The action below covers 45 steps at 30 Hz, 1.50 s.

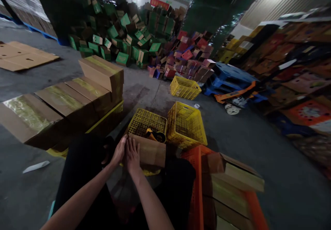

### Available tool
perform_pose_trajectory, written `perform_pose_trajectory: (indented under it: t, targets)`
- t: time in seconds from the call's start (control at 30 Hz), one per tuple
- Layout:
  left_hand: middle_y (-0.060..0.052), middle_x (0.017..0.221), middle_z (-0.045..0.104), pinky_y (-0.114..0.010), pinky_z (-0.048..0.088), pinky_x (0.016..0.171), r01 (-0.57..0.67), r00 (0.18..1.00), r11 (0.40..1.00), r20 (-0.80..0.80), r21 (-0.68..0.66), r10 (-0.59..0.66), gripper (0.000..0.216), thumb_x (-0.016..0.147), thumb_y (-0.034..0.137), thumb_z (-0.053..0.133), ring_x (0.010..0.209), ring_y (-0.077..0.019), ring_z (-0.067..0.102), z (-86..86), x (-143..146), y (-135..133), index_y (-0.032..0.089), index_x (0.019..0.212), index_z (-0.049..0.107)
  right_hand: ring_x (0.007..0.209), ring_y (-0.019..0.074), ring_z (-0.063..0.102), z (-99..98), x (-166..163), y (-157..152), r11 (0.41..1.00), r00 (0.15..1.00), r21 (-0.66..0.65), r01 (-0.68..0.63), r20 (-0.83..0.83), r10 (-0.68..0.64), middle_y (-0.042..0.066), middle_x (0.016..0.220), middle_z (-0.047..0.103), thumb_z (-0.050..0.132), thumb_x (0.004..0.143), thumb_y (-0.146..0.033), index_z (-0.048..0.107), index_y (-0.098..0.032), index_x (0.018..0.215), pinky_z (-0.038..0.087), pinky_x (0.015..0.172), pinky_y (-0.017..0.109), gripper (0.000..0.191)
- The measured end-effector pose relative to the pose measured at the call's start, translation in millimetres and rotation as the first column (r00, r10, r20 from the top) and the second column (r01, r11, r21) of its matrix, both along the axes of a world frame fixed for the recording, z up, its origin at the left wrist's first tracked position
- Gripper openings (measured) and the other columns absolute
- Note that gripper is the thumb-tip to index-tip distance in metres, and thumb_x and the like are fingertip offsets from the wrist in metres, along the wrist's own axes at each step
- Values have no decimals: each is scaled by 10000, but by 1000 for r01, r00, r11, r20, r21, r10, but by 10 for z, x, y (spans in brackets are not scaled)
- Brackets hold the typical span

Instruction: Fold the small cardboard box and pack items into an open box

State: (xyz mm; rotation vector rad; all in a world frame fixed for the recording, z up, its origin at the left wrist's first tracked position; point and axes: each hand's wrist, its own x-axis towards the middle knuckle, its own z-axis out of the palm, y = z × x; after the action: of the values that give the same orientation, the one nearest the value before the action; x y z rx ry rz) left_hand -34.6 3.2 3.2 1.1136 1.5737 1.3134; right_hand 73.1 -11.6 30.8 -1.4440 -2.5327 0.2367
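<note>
A brown cardboard box lies in front of me between my knees, over a yellow plastic crate. My right hand rests flat on the left part of its top, fingers stretched out. Against the left end of the box lies my left hand, its fingers extended and close to the right hand. Something pale shows near its fingertips, too small to name. Just behind the box, a yellow and black tape dispenser sits on the yellow crate. Neither hand grips anything.
Taped cardboard boxes line a yellow crate at left. An orange crate with folded cardboard stands at right. Yellow crates stand ahead. Farther off are heaps of green boxes and red boxes, blue pallets and an orange pallet jack.
</note>
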Motion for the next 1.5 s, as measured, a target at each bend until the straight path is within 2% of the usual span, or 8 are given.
perform_pose_trajectory:
  t: [0.3, 0.53, 0.73, 0.93, 1.1, 1.2, 1.3, 1.5]
  targets:
    - [-87, 1568, 405, -473, 278, 1217, 92, 970, 992, -231, 86, -70, 576, 1024, 476, 260, 1467, -241, 336, -130, 134, -18, 196, 1505, 410, 1511, 241, 215, 83, 397, 238, 992, 992, -2, 123, -5, -123, 68, 1608, 315, 347, 1033, -436, 267, -240, 1556, 204, 1195, 533, 564]
    - [-129, 1598, 342, -549, 304, 1171, 186, 759, 972, -650, 141, -51, 530, 1003, 414, 330, 1517, -298, 184, -210, 261, -81, 178, 1456, 470, 1495, 295, 254, 36, 1163, 129, 928, 927, 43, 371, 50, -372, 150, 1594, 324, 290, 1021, -526, 299, -150, 1549, 178, 1188, 555, 649]
    - [-198, 1580, 343, -554, 238, 1188, 273, 549, 955, -834, 113, -58, 575, 960, 403, 447, 1490, -343, 259, -98, 353, -183, 120, 1461, 464, 1423, 323, 399, -154, 1587, 136, 820, 811, -52, 570, -126, -571, 248, 1600, 252, 237, 1015, -541, 258, -50, 1547, 379, 1100, 461, 725]
    - [-160, 1560, 396, -560, 272, 1167, 423, 474, 901, -871, 95, -131, 581, 936, 404, 492, 1481, -370, 267, -71, 610, -283, 163, 1464, 481, 1423, 236, 413, -276, 1675, 113, 829, 728, -198, 523, -401, -556, 205, 1567, 362, 259, 1009, -488, 254, -60, 1550, 377, 1111, 368, 690]
    - [-182, 1571, 366, -564, 211, 1184, 465, 417, 881, -900, 93, -125, 626, 931, 404, 494, 1489, -395, 225, -86, 817, -286, 106, 1480, 452, 1373, 249, 483, -271, 1718, 99, 744, 570, -415, 523, -480, -668, 210, 1502, 461, 373, 950, -558, 293, -39, 1530, 412, 1067, 342, 783]
    - [-150, 1581, 361, -563, 183, 1188, 517, 346, 853, -930, 76, -127, 602, 945, 401, 476, 1481, -368, 265, -62, 1002, -279, 171, 1499, 432, 1310, 243, 551, -271, 1714, 100, 719, 474, -497, 487, -541, -695, 172, 1449, 538, 426, 933, -561, 345, -94, 1517, 436, 1043, 330, 751]
    - [-87, 1589, 366, -538, 132, 1207, 572, 304, 818, -942, 61, -142, 600, 955, 466, 464, 1482, -320, 279, -34, 1200, -281, 256, 1515, 404, 1343, 247, 519, -281, 1696, 110, 696, 445, -518, 498, -536, -717, 174, 1474, 510, 423, 943, -539, 391, -95, 1491, 409, 1073, 327, 706]
    - [-61, 1588, 369, -501, 146, 1210, 581, 278, 814, -947, 34, -159, 587, 973, 413, 425, 1482, -280, 286, -44, 1287, -263, 243, 1532, 367, 1267, 289, 588, -307, 1710, 162, 655, 434, -514, 553, -494, -754, 208, 1335, 628, 371, 965, -534, 568, -71, 1346, 440, 1040, 365, 630]
